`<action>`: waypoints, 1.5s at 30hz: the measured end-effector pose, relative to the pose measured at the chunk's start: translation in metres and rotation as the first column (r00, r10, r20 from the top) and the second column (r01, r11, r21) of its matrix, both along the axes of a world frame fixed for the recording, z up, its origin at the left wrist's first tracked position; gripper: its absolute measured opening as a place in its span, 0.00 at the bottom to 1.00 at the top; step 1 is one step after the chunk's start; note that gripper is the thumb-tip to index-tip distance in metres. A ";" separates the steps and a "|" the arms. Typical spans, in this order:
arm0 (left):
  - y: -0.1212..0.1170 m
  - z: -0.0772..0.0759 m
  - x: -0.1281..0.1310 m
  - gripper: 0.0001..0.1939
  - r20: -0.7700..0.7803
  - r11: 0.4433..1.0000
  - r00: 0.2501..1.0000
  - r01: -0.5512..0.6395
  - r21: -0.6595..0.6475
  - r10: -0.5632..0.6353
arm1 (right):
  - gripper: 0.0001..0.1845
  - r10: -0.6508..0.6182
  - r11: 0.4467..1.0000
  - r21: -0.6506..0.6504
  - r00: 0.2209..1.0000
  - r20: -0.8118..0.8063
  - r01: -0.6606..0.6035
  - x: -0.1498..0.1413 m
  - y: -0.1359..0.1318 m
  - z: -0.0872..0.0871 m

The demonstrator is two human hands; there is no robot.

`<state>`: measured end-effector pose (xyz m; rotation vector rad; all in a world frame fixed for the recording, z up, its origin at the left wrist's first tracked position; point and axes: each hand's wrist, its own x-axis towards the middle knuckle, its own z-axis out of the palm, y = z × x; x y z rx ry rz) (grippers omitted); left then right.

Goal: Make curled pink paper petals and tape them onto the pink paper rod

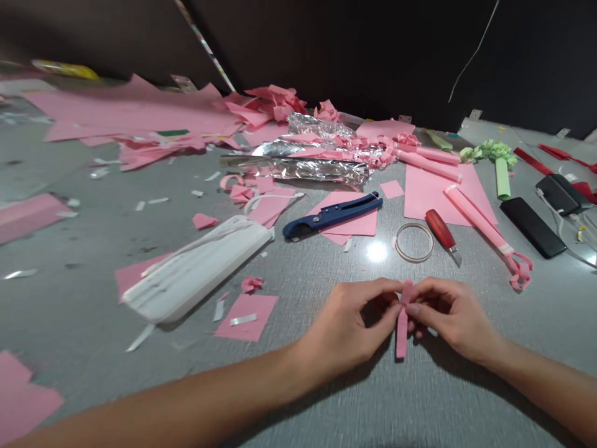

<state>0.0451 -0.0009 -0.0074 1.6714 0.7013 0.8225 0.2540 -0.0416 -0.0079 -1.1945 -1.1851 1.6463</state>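
My left hand (pixel 349 323) and my right hand (pixel 454 317) meet over the grey table (pixel 298 386), near its front edge. Both pinch the top of a narrow pink paper strip (pixel 402 333), which hangs down between them toward me. Fingers of both hands are closed on the strip's upper end. Just beyond the hands lie a thin tape ring (pixel 414 242) and a red-handled knife (pixel 442 233).
Blue-handled cutters (pixel 332 215) lie on pink paper. A white stack of strips (pixel 196 267) sits left. Crumpled foil (pixel 312 165) and pink scraps (pixel 140 118) fill the back. Pink rolled sticks (pixel 485 227), a green one (pixel 502 177) and two black phones (pixel 532 227) are right.
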 end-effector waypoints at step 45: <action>0.000 -0.005 -0.003 0.13 -0.068 0.972 0.995 -0.050 0.231 0.068 | 0.16 0.101 0.989 -0.117 0.992 0.072 -0.092 0.001 0.002 0.005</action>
